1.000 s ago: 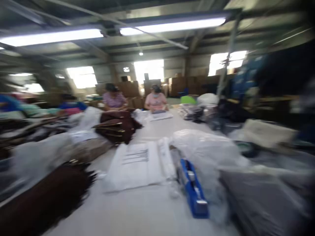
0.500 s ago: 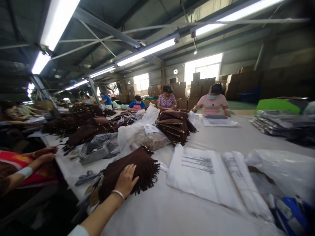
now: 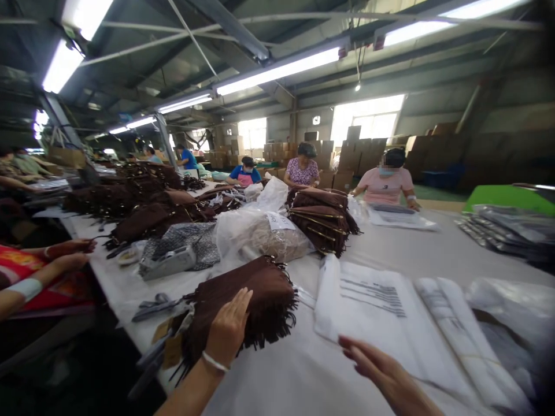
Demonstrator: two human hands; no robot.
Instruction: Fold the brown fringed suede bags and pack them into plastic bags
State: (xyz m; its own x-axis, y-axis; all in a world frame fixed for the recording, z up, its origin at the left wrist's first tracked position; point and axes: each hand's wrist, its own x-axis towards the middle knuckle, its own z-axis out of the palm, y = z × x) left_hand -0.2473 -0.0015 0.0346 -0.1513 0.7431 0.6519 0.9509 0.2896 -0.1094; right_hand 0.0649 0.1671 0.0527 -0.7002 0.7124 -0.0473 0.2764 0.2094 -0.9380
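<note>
A dark brown fringed bag (image 3: 255,283) lies flat on the white table in front of me, its fringe hanging toward the right. My left hand (image 3: 229,323) rests on top of it, palm down with the fingers stretched out. To the right, my right hand (image 3: 377,364) is held above the table with fingers extended and nothing in it. It is nearest to a stack of printed clear plastic bags (image 3: 368,306). Cardboard tags (image 3: 172,349) and grey straps stick out at the left end of the brown bag.
Beyond the bag sit a filled plastic sack (image 3: 269,231) and a pile of brown zippered bags (image 3: 318,222). Rolled plastic bags (image 3: 459,323) lie at the right. At the left edge are a co-worker's hands (image 3: 71,254). Several people work across the table.
My right hand has come into view from the lower right, near the plastic bags. My left hand remains on the brown bag. The camera view has shifted slightly.
</note>
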